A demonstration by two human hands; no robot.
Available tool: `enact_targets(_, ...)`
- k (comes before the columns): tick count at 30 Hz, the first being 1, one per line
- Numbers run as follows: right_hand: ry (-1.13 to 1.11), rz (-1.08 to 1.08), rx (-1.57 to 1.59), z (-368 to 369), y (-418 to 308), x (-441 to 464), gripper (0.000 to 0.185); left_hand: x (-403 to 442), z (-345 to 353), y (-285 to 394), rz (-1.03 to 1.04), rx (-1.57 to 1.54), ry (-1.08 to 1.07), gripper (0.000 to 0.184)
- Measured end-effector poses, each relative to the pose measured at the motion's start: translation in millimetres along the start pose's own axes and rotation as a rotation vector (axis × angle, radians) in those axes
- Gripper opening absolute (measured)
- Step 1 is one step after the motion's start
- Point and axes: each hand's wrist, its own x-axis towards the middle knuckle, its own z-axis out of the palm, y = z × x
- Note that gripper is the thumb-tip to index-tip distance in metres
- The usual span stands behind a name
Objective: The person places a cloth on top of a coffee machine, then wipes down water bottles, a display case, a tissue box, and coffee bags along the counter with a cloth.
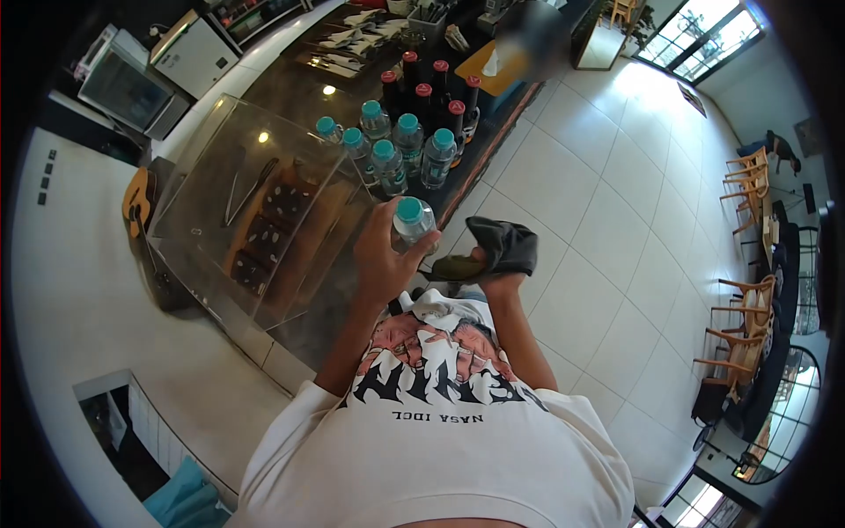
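My left hand [380, 255] is wrapped round a clear water bottle [410, 211] with a teal cap, held upright beside the counter edge. In my right hand [502, 280] is a dark cloth [509, 246], black with a greenish part, bunched over the fingers and hiding most of them. The cloth is to the right of the bottle, apart from its cap. Just beyond my left hand, several similar water bottles [385, 167] stand grouped on the dark counter [304, 339]. Behind them are dark bottles [456, 123] with red caps.
A clear display case [290, 132] on the counter covers a wooden tray with dark pieces and tongs. Cutlery [361, 40] lies farther back, near a yellow board [480, 75]. A guitar [138, 207] leans at left. Wooden chairs [748, 299] line the right side of the tiled floor.
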Motion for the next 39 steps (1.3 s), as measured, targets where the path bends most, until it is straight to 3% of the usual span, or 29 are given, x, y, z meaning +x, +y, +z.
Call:
enact_targets(2, 0.005, 0.122, 0.477, 19, -23, -1, 0.043, 1, 4, -5, -0.105, 0.010, 0.011, 0.053)
enact_targets(3, 0.006, 0.130, 0.485, 30, -31, 2, 0.043, 1, 7, -7, -0.203, 0.009, 0.016, 0.055)
enact_targets(6, 0.035, 0.134, 0.465, 51, -51, 21, 0.058, 1, 18, -21, -0.198, 0.076, 0.014, 0.055)
enact_targets(11, 0.063, 0.206, 0.538, 46, -71, 63, 0.061, 11, 31, -8, -0.190, 0.162, 0.051, 0.054)
enact_targets(14, -0.026, 0.242, 0.532, 42, -80, 89, 0.061, 16, 38, -10, -0.235, 0.163, 0.094, 0.054)
enact_targets(16, -0.301, 0.293, 0.577, 34, -83, 107, 0.060, 16, 45, -17, -0.255, 0.168, 0.130, 0.054)
enact_targets(17, -0.160, 0.293, 0.431, 32, -83, 111, 0.058, 15, 48, -25, -0.301, 0.099, 0.157, 0.053)
enact_targets(26, 0.033, 0.552, 0.514, 28, -91, 140, 0.054, 26, 72, -9, -0.426, 0.017, 0.324, 0.056)
enact_targets(34, -0.043, 0.582, 0.478, 35, -104, 154, 0.046, 22, 80, -11, -0.491, 0.154, 0.291, 0.050)
enact_targets(36, -0.056, 0.583, 0.460, 38, -105, 161, 0.044, 25, 82, -15, -0.405, 0.225, 0.336, 0.048)
enact_targets(39, -0.207, 0.581, 0.474, 43, -106, 164, 0.044, 23, 84, -18, -0.418, 0.324, 0.333, 0.051)
